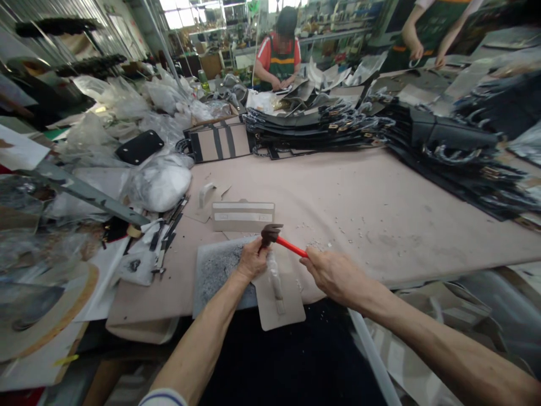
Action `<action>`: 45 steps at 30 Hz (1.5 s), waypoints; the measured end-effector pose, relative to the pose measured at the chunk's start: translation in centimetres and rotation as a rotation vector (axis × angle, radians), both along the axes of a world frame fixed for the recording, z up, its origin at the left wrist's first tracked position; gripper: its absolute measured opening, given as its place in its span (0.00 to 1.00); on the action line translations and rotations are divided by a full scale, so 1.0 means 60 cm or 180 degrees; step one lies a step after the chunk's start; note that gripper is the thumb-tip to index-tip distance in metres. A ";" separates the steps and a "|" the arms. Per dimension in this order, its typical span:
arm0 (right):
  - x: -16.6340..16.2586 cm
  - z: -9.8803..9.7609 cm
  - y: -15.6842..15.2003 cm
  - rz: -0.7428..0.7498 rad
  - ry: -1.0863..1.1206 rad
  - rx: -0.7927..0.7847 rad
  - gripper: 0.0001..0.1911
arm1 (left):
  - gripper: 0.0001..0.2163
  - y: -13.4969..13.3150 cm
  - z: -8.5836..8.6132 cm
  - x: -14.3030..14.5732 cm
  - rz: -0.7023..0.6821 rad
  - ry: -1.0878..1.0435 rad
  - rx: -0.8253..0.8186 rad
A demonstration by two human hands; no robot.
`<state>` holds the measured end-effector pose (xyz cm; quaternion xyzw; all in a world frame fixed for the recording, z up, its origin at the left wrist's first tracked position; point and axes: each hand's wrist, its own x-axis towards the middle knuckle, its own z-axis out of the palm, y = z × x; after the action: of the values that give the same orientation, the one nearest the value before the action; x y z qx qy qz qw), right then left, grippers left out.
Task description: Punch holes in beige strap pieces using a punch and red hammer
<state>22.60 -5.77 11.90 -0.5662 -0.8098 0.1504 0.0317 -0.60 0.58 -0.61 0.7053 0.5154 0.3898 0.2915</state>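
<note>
My right hand (332, 273) is wrapped around the red handle of a hammer (291, 246). The dark hammer head is right over the fingertips of my left hand (252, 260). Those fingers are closed in a pinch, and the head hides what they hold, if anything. Under my left hand is a beige flat panel (291, 313) with a plastic-wrapped strap along its middle. It lies partly on a speckled grey slab (211, 276) and overhangs the table's near edge. Just beyond stands a beige piece (243, 217) with pale strips across it.
Small bits are scattered over the beige table (329, 186). Stacked dark bag pieces (313, 127) with chains line the far side, and more dark pieces (454, 141) lie right. Plastic bags (163, 180) and a metal bar (93, 194) crowd the left. Two people work beyond.
</note>
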 end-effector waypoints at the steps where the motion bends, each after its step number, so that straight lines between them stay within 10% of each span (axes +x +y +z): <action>1: 0.001 0.005 0.002 -0.0081 0.0024 -0.0004 0.15 | 0.05 0.000 0.001 0.000 -0.0041 -0.0048 -0.0017; 13: -0.001 -0.004 0.002 -0.0226 0.0047 -0.0095 0.13 | 0.07 -0.001 0.007 0.002 -0.0065 -0.0377 -0.0150; 24: 0.058 -0.123 0.016 -0.1322 0.0014 -0.0561 0.15 | 0.10 0.005 0.012 0.002 -0.0200 -0.0756 -0.0294; 28: -0.007 -0.100 -0.001 -0.0679 0.0509 0.0576 0.20 | 0.06 0.008 0.007 0.001 -0.0150 -0.0868 -0.0406; 34: -0.109 -0.106 -0.009 0.1233 0.0977 0.0416 0.21 | 0.05 0.013 0.008 0.006 0.0133 -0.1177 -0.0601; 45: -0.148 -0.065 -0.005 0.0762 -0.0313 0.1150 0.10 | 0.13 0.037 0.054 0.019 0.0805 -0.2390 -0.0732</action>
<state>13.73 -6.09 7.98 -0.4578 -0.8856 -0.0222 0.0750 0.52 2.78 2.60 0.4080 0.4960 0.5927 0.4860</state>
